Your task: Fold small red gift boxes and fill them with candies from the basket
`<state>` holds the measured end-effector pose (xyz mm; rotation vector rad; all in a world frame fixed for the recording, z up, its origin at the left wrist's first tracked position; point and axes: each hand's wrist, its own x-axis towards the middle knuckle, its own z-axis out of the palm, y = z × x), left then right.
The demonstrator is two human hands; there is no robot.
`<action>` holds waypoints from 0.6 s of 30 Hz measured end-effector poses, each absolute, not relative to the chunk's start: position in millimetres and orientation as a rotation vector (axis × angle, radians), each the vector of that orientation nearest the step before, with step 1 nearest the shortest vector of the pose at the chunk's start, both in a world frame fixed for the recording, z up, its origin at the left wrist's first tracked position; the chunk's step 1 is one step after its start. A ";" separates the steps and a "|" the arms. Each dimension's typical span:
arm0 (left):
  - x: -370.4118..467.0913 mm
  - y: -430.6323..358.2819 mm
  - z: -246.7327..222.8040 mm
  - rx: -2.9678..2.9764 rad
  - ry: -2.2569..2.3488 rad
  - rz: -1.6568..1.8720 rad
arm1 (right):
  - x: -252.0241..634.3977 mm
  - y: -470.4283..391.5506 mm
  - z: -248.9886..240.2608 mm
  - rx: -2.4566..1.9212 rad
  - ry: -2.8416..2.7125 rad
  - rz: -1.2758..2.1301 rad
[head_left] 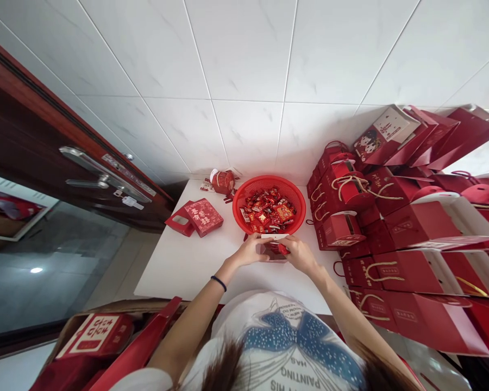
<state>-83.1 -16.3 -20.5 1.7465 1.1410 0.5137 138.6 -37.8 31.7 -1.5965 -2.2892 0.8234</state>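
Observation:
A small red paper gift box (277, 257) with a raised white flap stands at the near side of the table, just in front of the candy basket. My left hand (249, 250) is closed around the box's left side. At its right, my right hand (298, 253) pinches a small red piece (283, 249) by the box opening; it looks like a wrapped candy, but the fingers partly cover it. The round red plastic basket (237, 217) beyond my hands holds many red-wrapped candies (269, 209).
Two flat red boxes, one patterned (204, 217), lie left on the white table (171, 266). A small red pouch-like package (223, 181) sits behind them. Red gift boxes and bags (415, 222) are stacked at right. A carton with red bags (93, 336) stands lower left, near a door (44, 125).

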 end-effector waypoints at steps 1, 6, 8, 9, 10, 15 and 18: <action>-83.2 -16.2 -19.8 1.755 1.140 0.514 | 136.6 -36.6 32.2 -1.606 -2.266 0.840; -84.0 -15.9 -16.9 1.786 1.123 0.499 | 134.6 -33.0 30.2 -1.507 -1.976 0.912; -84.4 -16.0 -16.9 1.790 1.121 0.509 | 137.6 -33.8 30.2 -1.459 -1.808 0.940; -84.5 -16.1 -17.0 1.789 1.119 0.522 | 139.2 -34.6 30.7 -1.457 -1.717 0.965; -84.5 -16.2 -17.1 1.786 1.117 0.535 | 140.7 -35.6 31.4 -1.467 -1.630 0.999; -83.7 -17.3 -15.4 1.727 1.117 0.550 | 141.1 -41.8 32.8 -1.496 -1.470 1.100; -83.0 -17.6 -13.7 1.700 1.122 0.561 | 135.8 -44.3 30.8 -1.475 -1.406 1.252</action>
